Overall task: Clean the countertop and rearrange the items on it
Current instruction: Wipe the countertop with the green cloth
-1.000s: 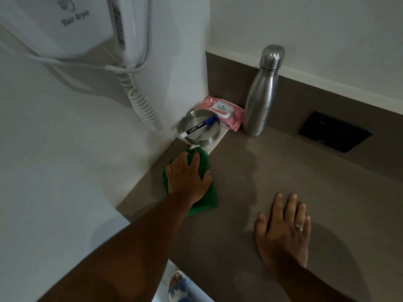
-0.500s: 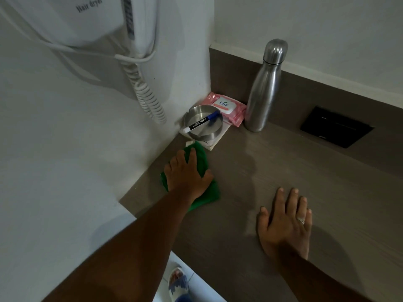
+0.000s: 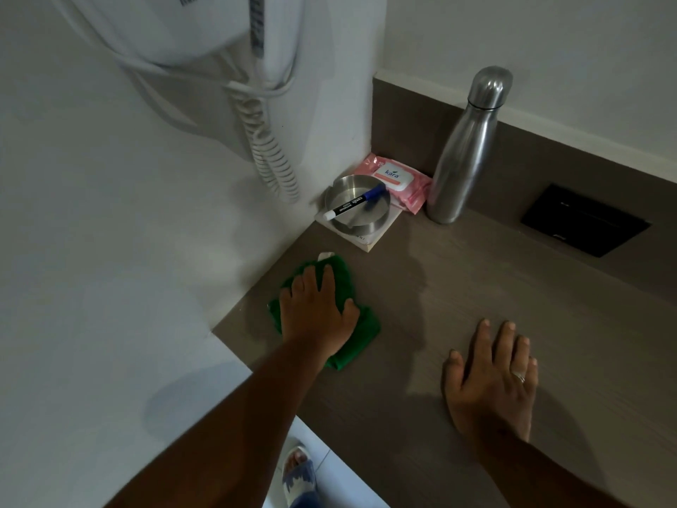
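My left hand (image 3: 315, 309) presses flat on a green cloth (image 3: 362, 335) lying on the brown countertop (image 3: 476, 280) near the left wall. My right hand (image 3: 491, 375) rests palm down on the counter, fingers spread, holding nothing. In the back corner a steel ashtray (image 3: 357, 221) sits on a white pad, with a marker pen (image 3: 353, 205) laid across it. A pink wipes pack (image 3: 397, 183) lies behind it. A steel bottle (image 3: 463, 148) stands upright to the right of the pack.
A white wall-mounted hair dryer (image 3: 183, 27) with a coiled cord (image 3: 271, 155) hangs over the left corner. A black panel (image 3: 584, 220) is set in the backsplash at right. The counter's front edge runs diagonally; a sandalled foot (image 3: 298, 471) shows on the floor below.
The left hand and green cloth have slid slightly back from the ashtray toward me along the wall. The right hand stays flat in place. The view has tilted a little.
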Available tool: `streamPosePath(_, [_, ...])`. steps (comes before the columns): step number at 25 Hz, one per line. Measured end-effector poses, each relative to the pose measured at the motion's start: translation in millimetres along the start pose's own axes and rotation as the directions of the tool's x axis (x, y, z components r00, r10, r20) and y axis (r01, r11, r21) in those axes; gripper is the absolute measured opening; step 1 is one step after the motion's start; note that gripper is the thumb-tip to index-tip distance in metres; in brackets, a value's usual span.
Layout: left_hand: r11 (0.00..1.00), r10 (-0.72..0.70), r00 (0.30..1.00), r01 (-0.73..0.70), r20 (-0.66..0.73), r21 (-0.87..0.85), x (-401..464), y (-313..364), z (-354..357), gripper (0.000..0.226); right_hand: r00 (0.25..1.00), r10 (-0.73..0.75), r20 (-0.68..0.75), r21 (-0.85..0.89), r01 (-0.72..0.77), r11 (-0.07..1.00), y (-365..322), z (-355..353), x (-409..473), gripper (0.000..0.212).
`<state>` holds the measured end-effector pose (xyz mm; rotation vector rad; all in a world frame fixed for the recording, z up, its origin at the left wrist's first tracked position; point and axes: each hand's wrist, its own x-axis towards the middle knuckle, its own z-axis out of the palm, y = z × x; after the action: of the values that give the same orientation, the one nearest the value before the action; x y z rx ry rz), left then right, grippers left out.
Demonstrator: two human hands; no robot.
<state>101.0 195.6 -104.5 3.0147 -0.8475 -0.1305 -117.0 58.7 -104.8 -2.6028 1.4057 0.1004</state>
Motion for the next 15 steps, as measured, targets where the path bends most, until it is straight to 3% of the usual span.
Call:
streamPosePath(4, [1.000,0.027,0.998,-0.027,0.050,-0.006,64.5,8.9,-10.0,0.087,1.000,0.008,-0.030,0.006,-0.008,1.000,0.4,3.5,3.2,0.069])
streamPosePath(7, [0.998,0.036,0.999,-0.036,0.005,-0.046,81.1,5.6,-9.1,0.087,1.000,0.010,-0.029,-0.031,-0.011,0.999,1.2,5.4,4.7,0.070])
streamPosePath(15, [0.963,-0.169,0.985,0.161,-0.019,-0.214,34.4,-16.9,-14.3,0.081,0.999,0.010,-0.030,0.016,-0.010,1.000,3.1,3.6,2.0,0.069])
